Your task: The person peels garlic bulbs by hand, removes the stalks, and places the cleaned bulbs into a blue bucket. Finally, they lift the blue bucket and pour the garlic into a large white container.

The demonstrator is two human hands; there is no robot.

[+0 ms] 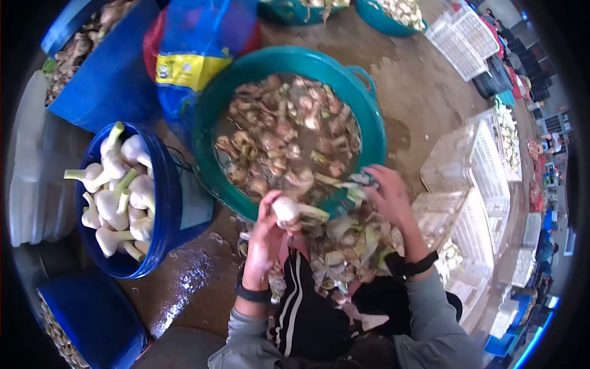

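Observation:
My left hand (267,229) is closed around a white garlic bulb (285,210), whose cut stem points right. It is over the near rim of a teal tub (367,132) with unpeeled garlic (276,144) in murky water. To the right of the bulb, my right hand (388,192) has its fingers bent around pale green-white garlic peel (356,194). A greyish bit at those fingertips is too blurred to make out. Below both hands, a heap of loose garlic peel (341,252) lies by my legs.
A blue bucket (161,203) full of clean garlic bulbs (114,197) stands left. Behind it are a blue container (110,86) of garlic and a blue-red sack (200,34). White plastic crates (458,157) line the right. Wet floor (190,289) shows at lower left.

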